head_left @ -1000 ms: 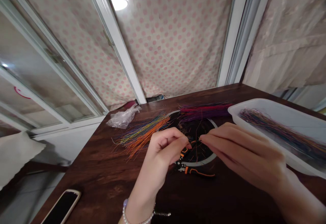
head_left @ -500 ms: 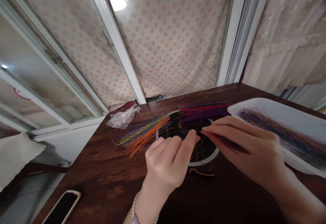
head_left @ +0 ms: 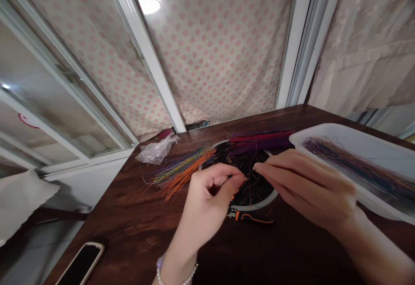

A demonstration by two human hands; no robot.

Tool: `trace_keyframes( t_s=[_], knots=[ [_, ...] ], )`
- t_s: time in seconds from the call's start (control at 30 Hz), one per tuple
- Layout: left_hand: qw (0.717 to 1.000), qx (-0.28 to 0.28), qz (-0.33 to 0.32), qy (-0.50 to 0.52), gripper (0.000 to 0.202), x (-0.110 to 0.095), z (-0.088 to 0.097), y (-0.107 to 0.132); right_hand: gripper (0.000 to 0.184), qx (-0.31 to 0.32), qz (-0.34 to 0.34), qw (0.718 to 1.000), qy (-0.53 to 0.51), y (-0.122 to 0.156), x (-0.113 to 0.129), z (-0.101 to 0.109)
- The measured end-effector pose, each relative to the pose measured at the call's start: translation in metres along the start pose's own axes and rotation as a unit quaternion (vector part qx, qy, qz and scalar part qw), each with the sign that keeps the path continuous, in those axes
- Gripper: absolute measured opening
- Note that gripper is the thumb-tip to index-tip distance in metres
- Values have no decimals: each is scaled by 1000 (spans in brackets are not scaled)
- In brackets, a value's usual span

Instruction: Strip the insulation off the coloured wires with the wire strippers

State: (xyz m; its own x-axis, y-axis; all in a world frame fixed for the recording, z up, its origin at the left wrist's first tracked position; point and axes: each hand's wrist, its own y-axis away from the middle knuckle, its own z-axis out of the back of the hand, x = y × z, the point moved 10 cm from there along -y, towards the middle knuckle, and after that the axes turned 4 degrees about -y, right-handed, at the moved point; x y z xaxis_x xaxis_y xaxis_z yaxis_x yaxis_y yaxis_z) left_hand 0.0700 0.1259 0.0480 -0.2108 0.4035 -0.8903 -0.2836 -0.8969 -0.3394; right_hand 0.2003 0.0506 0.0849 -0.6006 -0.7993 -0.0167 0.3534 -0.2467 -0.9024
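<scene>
At centre frame, the left hand [head_left: 209,198] pinches a wire [head_left: 247,178], the right hand [head_left: 311,185] pinches something indiscernible, the orange bundle [head_left: 184,174] appears separated, and mixed wires [head_left: 356,164] remain at right.

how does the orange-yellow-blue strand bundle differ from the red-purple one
The orange-yellow-blue strand bundle slants; the red-purple strand bundle lies nearly crosswise. The first fans out widely; the second looks tighter. Both consist of thin strands.
</scene>
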Motion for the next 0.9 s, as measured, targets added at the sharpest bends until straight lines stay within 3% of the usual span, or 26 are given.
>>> trace_keyframes(
  t_s=[0.07, 0.13, 0.23, 0.33, 0.47, 0.57, 0.63, 0.7, 0.77, 0.83, 0.9],
  knots=[
    [989, 73, 77, 101, 16, 14, -9, 0, 21, -8, -7, 1000, -12, -1, 0, 2],
    [975, 111, 103, 166, 14, 20, -14, 0, 20, -19, -15, 999, -21, -3, 0, 4],
    [972, 111, 81, 190, 7, 19, -15, -3, 22, -34, -45, 998, -25, -5, -3, 5],
    [986, 75, 40, 141, 5, 15, -11, -7, 21, -43, -87, 994, -51, -4, -10, 2],
    [994, -48, -97, 17, 10, -11, 9, -5, 19, -31, -126, 987, -90, -3, -18, -4],
    [953, -128, -260, -90, 14, -42, 17, 10, 19, -26, -130, 985, -111, -5, -18, -6],
    [928, -143, -317, -137, 12, -53, 13, 17, 20, -32, -118, 987, -106, -5, -16, -5],
    [937, -141, -290, -137, 15, -50, 13, 15, 22, -36, -95, 992, -70, -4, -12, -3],
    [972, -111, -191, -77, 18, -33, 13, 4, 24, -39, -55, 997, -25, -1, -5, -1],
    [997, -32, -60, 35, 22, -6, 3, -4, 26, -45, -15, 999, 1, 4, 2, 2],
    [982, 72, 58, 161, 28, 17, -17, -3, 27, -47, 2, 999, 7, 8, 6, 4]
  ],
)
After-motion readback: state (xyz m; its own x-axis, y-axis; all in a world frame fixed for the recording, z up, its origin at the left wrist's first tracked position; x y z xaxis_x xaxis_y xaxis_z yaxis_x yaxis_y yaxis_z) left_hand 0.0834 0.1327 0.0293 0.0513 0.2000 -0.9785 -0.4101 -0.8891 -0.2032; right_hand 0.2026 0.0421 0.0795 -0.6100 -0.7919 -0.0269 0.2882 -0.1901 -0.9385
